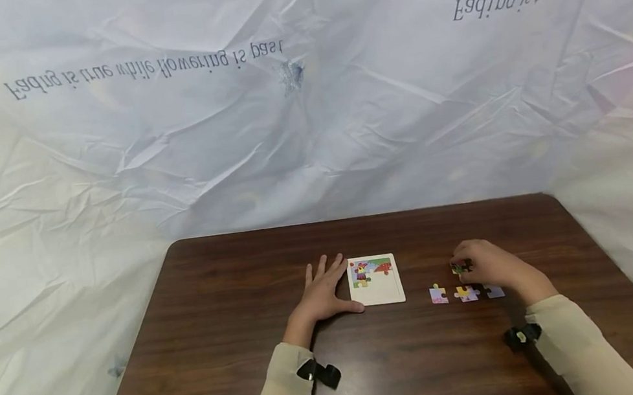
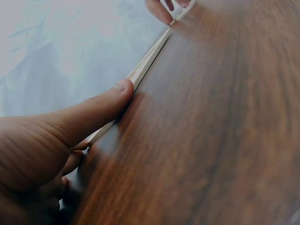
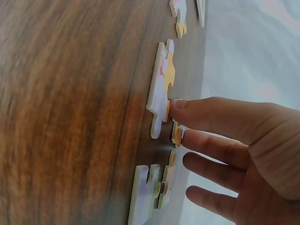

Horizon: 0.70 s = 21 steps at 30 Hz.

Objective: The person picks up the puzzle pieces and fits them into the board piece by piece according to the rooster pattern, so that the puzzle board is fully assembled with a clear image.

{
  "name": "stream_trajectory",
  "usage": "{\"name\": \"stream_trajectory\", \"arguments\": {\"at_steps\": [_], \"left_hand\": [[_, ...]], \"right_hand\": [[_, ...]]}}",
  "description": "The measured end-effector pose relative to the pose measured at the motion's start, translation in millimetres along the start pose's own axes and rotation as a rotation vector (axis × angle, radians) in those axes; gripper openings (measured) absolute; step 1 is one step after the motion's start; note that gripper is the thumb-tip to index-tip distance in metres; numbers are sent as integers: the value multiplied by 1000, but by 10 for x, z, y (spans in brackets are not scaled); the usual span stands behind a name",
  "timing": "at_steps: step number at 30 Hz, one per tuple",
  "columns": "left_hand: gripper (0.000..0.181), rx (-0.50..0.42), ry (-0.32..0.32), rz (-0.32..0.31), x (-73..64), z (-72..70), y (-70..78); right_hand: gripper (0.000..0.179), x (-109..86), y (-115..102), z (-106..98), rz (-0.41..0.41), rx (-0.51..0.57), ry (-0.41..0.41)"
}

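A square white puzzle board lies on the table, with colourful pieces fitted along its top and upper left. My left hand spreads straight fingers beside its left side; the thumb touches the front edge near the corner. To the right, my right hand pinches a dark, multicoloured puzzle piece between thumb and finger. The right wrist view shows that piece low over the table, partly behind the thumb. Three loose puzzle pieces lie in a row nearer me: a pinkish one, a yellow-and-lilac one and a lilac one.
Another loose piece lies beyond the lilac one in the right wrist view; my hand covers it from above. The brown wooden table meets a pale printed sheet behind and at both sides. Black straps circle both wrists.
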State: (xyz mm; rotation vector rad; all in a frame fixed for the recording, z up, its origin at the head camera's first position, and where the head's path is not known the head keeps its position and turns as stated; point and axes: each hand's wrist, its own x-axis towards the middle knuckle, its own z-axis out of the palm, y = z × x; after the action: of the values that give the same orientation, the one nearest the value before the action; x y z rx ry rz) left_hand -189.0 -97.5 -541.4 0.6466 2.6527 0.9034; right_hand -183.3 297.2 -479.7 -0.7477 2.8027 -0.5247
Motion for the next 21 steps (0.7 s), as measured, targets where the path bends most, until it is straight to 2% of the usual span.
{"name": "stream_trajectory", "arguments": {"at_steps": [13,21], "left_hand": [[113,0,3,-13,-82,45,48],[112,-3,3,-25,-114,55,92]], "right_hand": [[23,-54,-17,46,33,32,34],[21,-3,-92,39,8,27,52]]}}
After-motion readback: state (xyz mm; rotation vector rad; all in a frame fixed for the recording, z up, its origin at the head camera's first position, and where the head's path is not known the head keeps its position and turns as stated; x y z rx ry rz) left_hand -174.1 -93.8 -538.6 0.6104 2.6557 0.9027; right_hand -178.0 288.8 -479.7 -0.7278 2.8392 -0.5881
